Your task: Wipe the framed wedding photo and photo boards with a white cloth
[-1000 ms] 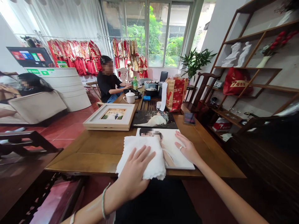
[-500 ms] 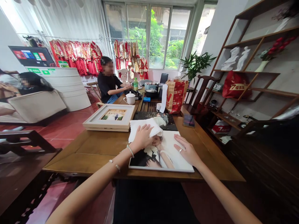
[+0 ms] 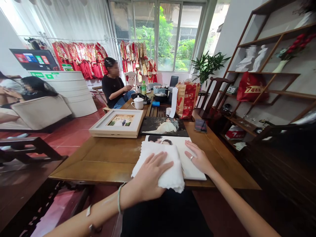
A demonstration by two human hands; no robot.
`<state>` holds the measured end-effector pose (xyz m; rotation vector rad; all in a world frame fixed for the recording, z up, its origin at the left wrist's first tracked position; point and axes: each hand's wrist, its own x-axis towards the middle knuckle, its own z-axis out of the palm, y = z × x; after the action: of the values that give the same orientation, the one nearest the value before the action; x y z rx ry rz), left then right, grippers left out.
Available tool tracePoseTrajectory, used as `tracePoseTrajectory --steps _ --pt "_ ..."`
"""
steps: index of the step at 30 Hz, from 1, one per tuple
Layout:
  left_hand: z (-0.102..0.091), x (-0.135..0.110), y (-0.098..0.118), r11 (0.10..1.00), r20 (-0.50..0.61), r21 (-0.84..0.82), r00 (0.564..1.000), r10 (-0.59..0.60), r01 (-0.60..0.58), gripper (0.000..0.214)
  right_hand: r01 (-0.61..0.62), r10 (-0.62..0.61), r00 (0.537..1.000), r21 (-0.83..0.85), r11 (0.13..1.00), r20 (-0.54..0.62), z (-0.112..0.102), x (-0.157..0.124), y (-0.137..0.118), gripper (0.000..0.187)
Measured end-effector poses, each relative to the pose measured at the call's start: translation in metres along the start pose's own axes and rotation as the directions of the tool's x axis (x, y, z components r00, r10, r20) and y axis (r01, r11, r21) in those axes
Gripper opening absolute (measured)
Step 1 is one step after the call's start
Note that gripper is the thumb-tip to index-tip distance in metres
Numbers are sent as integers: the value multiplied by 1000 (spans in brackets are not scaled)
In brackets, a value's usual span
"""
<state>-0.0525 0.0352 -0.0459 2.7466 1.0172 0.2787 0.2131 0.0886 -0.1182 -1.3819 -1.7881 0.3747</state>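
At the near edge of the desk point(image 3: 106, 161), the person's left hand point(image 3: 150, 177) lies flat and open on a folded white cloth point(image 3: 170, 174), fingers spread, pressing rather than gripping it. The cloth covers the near left part of a large photo print point(image 3: 179, 142), and one corner hangs over the desk edge. The right hand point(image 3: 198, 159), also released and flat, rests on the print's right side and steadies it.

The wiping looks to be in mid-course. The cloth sits on the lower half, while the upper strip and the right margin lie bare, and nothing shows whether they have been wiped. Just beyond, touching or nearly so, lies a dark print point(image 3: 163, 126), with a framed picture point(image 3: 118, 122) to its left. Neither has a cloth or a hand on it. Farther off, another person point(image 3: 112, 87) sits at the far end.
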Motion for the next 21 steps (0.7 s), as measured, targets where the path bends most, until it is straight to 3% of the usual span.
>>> tracePoseTrajectory --steps 6,9,12,17,21 --pt "-2 57 -61 995 -60 94 997 47 -41 65 21 -21 1000 7 1000 17 2 0 0 46" --pt "-6 84 -90 991 -31 133 1000 -6 10 56 4 -5 1000 16 1000 11 7 2 3 47" --pt "-7 98 -105 989 -9 133 998 -66 67 49 -1 0 1000 14 1000 3 11 3 7 47" --pt "1 84 -99 993 4 109 999 -36 35 48 -27 27 1000 14 1000 -5 13 5 9 43" --pt "5 43 -65 996 15 65 998 57 -57 61 -28 28 1000 13 1000 -12 11 5 9 42"
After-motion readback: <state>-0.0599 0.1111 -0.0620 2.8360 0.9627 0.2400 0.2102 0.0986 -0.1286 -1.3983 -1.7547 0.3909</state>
